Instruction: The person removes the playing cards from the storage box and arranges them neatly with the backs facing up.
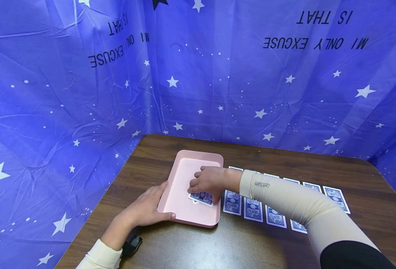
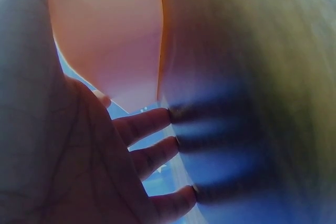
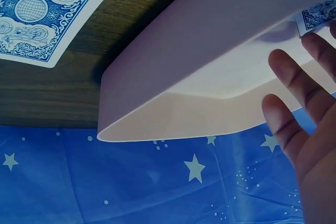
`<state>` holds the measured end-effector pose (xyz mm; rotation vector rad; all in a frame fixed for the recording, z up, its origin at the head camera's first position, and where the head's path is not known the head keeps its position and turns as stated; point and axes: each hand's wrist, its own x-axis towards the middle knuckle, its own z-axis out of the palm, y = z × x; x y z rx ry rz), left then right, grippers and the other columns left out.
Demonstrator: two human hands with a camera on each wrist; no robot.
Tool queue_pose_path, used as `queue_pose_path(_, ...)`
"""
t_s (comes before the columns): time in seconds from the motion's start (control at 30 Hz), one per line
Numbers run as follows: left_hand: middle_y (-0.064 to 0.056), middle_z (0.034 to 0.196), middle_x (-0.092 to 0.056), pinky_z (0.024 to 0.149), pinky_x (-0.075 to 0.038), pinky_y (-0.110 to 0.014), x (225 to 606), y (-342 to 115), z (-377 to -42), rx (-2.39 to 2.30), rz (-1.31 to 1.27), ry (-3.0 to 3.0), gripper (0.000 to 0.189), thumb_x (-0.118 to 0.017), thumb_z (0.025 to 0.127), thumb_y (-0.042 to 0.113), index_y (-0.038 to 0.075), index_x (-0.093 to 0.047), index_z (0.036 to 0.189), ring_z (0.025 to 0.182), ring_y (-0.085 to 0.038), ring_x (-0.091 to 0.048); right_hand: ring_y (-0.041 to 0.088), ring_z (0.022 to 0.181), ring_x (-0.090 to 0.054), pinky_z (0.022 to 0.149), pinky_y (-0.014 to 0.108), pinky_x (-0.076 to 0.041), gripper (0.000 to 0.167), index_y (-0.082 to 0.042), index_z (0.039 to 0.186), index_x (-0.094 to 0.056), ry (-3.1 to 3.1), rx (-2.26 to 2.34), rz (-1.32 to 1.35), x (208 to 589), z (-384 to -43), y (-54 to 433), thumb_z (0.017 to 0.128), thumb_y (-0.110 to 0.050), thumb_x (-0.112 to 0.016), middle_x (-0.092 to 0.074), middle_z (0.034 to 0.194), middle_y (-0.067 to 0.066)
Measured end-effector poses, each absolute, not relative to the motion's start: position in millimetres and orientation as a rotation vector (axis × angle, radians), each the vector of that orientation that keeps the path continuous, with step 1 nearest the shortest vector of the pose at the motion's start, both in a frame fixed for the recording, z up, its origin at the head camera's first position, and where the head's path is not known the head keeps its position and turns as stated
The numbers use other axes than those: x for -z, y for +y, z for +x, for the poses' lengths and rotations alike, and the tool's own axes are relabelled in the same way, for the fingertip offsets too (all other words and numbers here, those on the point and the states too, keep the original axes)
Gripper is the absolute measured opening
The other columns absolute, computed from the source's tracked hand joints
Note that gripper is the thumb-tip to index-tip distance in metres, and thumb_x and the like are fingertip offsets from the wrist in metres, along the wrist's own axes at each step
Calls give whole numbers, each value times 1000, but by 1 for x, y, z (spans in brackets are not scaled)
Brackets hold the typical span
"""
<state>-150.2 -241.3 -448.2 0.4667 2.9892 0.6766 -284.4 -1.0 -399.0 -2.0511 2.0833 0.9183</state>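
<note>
A shallow pink tray (image 1: pixel 169 186) lies on the wooden table. My right hand (image 1: pixel 209 181) is over it, holding a blue-backed playing card (image 1: pixel 201 197) by its ends between thumb and index finger. Beneath that card a white corner of another card shows. In the right wrist view the other fingers (image 3: pixel 286 121) are spread and hold nothing, while the held card (image 3: pixel 317 14) is partly cut off. My left hand (image 1: pixel 147 207) rests along the tray's left side, its thumb at the near corner. The left wrist view shows its fingertips (image 2: pixel 170 145) touching the table.
To the tray's right, face-down playing cards (image 1: pixel 232 203) lie in rows, partly hidden by my right forearm (image 1: pixel 278 194). A blue curtain with white stars (image 1: pixel 198 93) hangs behind and beside the table (image 1: pixel 134 164). A black wrist strap (image 1: pixel 132 245) is on my left wrist.
</note>
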Motion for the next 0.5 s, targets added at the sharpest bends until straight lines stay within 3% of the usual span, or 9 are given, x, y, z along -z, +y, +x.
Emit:
queue_pose_path(0.27, -22, 148, -44, 109, -36, -54, 448, -242, -151, -664, 462, 2987, 114, -71, 76, 68, 0, -25, 155, 135, -40, -41, 18, 123, -49, 101, 43, -45, 100, -35, 155, -35, 2100, -893, -1960, 400, -284, -4, 71, -60, -82, -44, 146, -6)
queue_pose_path(0.5, -21, 148, -44, 110, -35, -53, 448, -242, -151, -671, 452, 2983, 113, -72, 75, 67, 0, -26, 155, 135, -40, -40, 16, 122, -50, 98, 40, -46, 98, -31, 153, -40, 2079, -949, -2023, 399, -282, -6, 70, -61, -82, -47, 145, -8)
